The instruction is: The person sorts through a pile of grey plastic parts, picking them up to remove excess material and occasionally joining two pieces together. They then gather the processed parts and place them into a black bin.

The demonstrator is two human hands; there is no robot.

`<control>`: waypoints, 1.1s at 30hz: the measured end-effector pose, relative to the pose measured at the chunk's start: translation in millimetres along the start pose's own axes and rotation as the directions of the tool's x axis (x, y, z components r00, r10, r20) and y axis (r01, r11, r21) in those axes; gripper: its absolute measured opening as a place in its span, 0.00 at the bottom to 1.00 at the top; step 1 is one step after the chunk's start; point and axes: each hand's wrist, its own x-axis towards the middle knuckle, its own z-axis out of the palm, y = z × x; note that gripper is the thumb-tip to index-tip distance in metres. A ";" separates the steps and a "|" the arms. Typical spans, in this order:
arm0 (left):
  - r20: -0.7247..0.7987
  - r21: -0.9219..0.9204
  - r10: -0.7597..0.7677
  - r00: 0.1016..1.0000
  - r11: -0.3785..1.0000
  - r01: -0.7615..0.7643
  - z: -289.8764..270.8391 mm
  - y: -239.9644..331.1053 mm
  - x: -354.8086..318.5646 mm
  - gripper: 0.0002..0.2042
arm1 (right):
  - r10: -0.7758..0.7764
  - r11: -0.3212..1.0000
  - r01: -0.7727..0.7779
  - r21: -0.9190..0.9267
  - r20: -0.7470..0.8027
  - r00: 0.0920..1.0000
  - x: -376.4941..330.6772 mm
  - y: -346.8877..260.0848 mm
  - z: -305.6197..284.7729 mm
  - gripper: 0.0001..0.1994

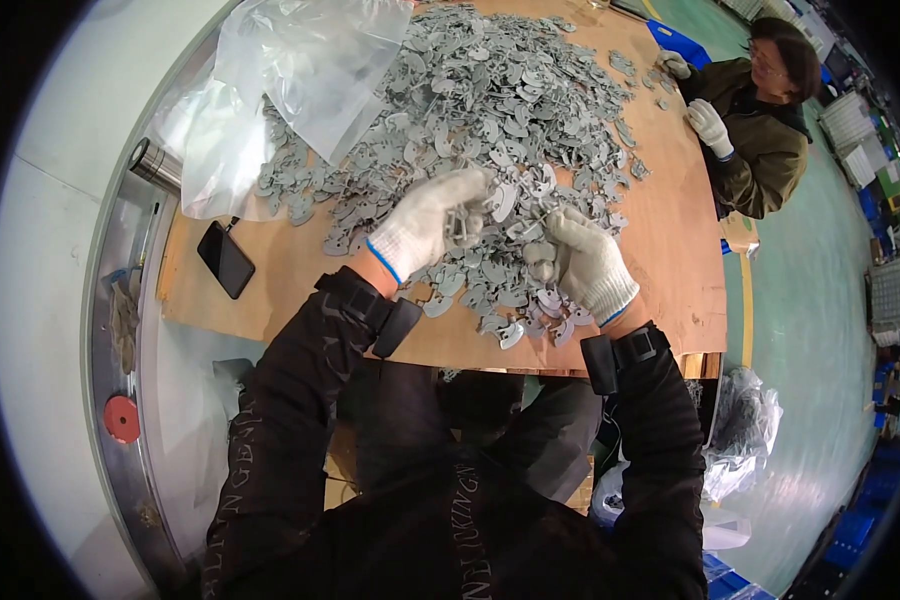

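Note:
A large heap of flat, curved grey metal pieces (510,95) spreads over the wooden table in front of me. My left hand (440,222), in a white knitted glove with a blue cuff edge, is closed at the heap's near side. At its fingertips is one curved metal piece (504,200). To the right, my right hand (585,262) wears a similar glove, with its fingers curled together over the pieces; what they hold, if anything, is hidden. Between my wrists and the table's near edge lie several loose pieces (511,333).
Clear plastic bags (305,65) cover the heap's far left part. A black phone (225,260) lies at the table's left, with a metal cylinder (156,165) beyond it. At the far right a gloved co-worker (760,125) is at the table edge, beside a blue bin (678,43).

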 end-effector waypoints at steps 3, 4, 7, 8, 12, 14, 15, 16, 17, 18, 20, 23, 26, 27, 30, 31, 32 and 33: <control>-0.007 0.212 0.020 1.000 0.977 -0.018 10.4 -6.9 0.3 0.11 | 0.000 1.000 0.000 0.006 -0.011 1.000 -1.0 7.6 7.3 0.08; -0.014 0.316 0.034 0.999 0.948 -0.028 12.3 -6.4 -2.0 0.10 | 0.011 0.999 -0.011 0.037 0.000 1.000 -4.3 6.4 17.6 0.09; -0.087 0.378 0.034 0.996 0.926 0.001 17.7 -1.8 -7.1 0.09 | 0.029 0.995 -0.031 0.100 0.020 0.999 -8.9 7.6 34.6 0.11; -0.118 0.407 0.035 0.992 0.913 0.017 20.7 -0.4 -8.1 0.09 | 0.025 0.998 -0.026 0.048 0.015 1.000 -7.6 9.1 34.3 0.12; -0.043 0.440 -0.014 0.999 0.897 0.032 29.7 3.7 -16.5 0.09 | 0.005 0.995 -0.005 -0.103 -0.005 1.000 -1.9 18.7 29.8 0.15; -0.023 0.409 -0.015 1.000 0.912 0.024 26.6 3.4 -20.0 0.10 | -0.013 0.979 0.009 -0.205 -0.021 1.000 -0.5 23.4 29.2 0.16; -0.003 0.375 -0.015 1.000 0.927 0.015 24.6 3.4 -21.7 0.11 | -0.017 0.979 0.012 -0.203 -0.021 1.000 -1.7 24.3 28.0 0.16; 0.017 0.341 -0.014 1.000 0.940 0.007 23.5 3.9 -23.5 0.11 | 0.005 0.987 -0.002 -0.159 0.016 1.000 -3.8 25.1 26.6 0.16; 0.018 0.343 -0.014 1.000 0.939 0.007 22.6 4.5 -25.8 0.11 | 0.026 0.993 -0.020 -0.116 0.055 0.998 -6.8 25.5 27.8 0.16; 0.025 0.320 -0.026 0.999 0.947 0.017 21.7 5.1 -28.1 0.11 | 0.046 0.996 -0.039 -0.074 0.095 0.994 -9.6 26.2 28.8 0.16; 0.041 0.275 -0.049 0.998 0.961 0.036 21.6 5.3 -31.3 0.10 | 0.055 0.998 -0.053 -0.017 0.101 0.993 -14.7 30.0 31.1 0.15; -0.006 0.281 -0.031 1.000 0.959 0.031 25.6 2.8 -32.3 0.12 | 0.070 0.992 -0.082 0.097 0.115 0.991 -20.3 33.9 32.4 0.14; -0.054 0.347 -0.005 0.999 0.937 0.024 26.8 -0.3 -29.9 0.14 | 0.046 0.997 -0.050 0.056 0.082 0.996 -21.1 39.4 26.1 0.13; -0.082 0.407 0.013 0.997 0.913 0.021 24.6 -2.1 -29.0 0.15 | 0.043 0.997 -0.048 0.058 0.081 0.996 -22.1 39.9 29.2 0.13; -0.120 0.600 0.102 0.988 0.800 -0.010 16.5 -8.9 -26.3 0.17 | -0.025 0.995 0.012 -0.103 -0.123 0.992 -24.0 42.0 44.1 0.12; -0.122 0.721 0.172 0.977 0.692 -0.032 13.1 -11.3 -25.7 0.18 | -0.025 0.994 0.012 -0.105 -0.124 0.992 -22.1 44.5 44.5 0.12; -0.108 0.828 0.239 0.965 0.559 -0.046 14.1 -12.7 -24.2 0.19 | -0.069 0.986 0.042 -0.162 -0.167 0.984 -20.6 45.6 42.3 0.12; -0.103 0.831 0.236 0.966 0.555 -0.047 14.4 -14.5 -24.1 0.19 | -0.115 0.973 0.068 -0.220 -0.207 0.972 -19.2 46.4 40.2 0.12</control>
